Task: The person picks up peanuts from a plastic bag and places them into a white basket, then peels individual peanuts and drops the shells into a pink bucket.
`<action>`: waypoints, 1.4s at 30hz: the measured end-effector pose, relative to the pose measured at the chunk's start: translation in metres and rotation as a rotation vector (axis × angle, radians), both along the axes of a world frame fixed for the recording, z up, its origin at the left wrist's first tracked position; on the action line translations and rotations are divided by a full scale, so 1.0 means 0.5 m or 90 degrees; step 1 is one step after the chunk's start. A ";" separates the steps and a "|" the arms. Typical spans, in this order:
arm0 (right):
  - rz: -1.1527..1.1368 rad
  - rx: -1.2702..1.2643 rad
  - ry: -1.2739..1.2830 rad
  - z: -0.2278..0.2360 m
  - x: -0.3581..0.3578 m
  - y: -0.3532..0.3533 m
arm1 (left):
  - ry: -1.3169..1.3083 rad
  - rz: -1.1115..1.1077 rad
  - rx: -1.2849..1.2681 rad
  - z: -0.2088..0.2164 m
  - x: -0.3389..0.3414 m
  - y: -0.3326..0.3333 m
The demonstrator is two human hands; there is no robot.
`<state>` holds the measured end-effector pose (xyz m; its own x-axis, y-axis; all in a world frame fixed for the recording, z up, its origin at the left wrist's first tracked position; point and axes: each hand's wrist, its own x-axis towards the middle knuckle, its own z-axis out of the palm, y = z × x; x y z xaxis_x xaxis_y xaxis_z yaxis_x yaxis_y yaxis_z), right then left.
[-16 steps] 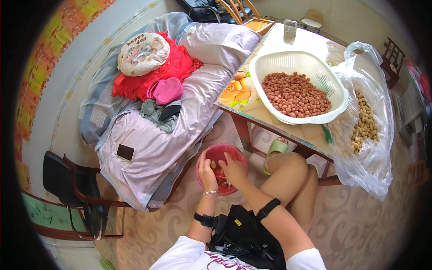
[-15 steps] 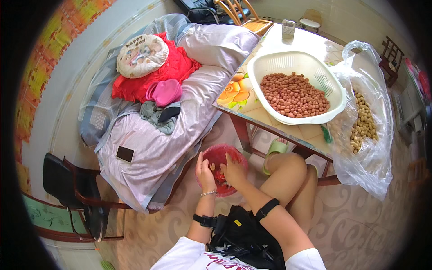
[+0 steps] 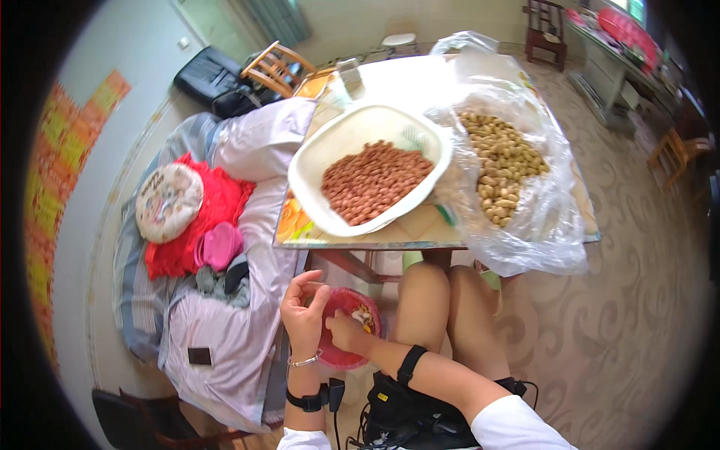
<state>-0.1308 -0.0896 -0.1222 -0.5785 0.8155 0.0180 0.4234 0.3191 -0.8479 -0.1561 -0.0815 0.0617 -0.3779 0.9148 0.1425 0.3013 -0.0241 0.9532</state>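
A red plastic basin point(image 3: 343, 358) stands low, between my legs and the sofa, with peanut shells and bits point(image 3: 364, 315) inside. My left hand point(image 3: 301, 315) is raised over the basin's left edge, its fingers curled toward the thumb; whatever lies in them is hidden. Over the middle of the basin, my right hand point(image 3: 346, 331) has its fingers bent in, and I cannot make out anything between them. On the table ahead, a white plastic basket point(image 3: 307, 169) holds many shelled reddish peanuts point(image 3: 375, 182). To its right, a clear plastic bag point(image 3: 551, 214) lies open around unshelled peanuts point(image 3: 502, 161).
The table point(image 3: 409, 231) edge rises just beyond the basin. At left is a covered sofa point(image 3: 225, 360) with a red cloth point(image 3: 229, 195), a round cushion point(image 3: 169, 202), pink slippers point(image 3: 219, 246) and a dark phone point(image 3: 199, 356). A dark chair point(image 3: 142, 420) sits at lower left.
The view has swung up and to the right. My left hand has lifted away from inside the basin and curled; my right hand stays over it. My crossed legs are now side by side.
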 end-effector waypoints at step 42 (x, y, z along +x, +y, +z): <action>-0.144 -0.017 0.365 -0.003 -0.044 0.013 | -0.207 -0.353 -0.154 0.094 0.081 -0.002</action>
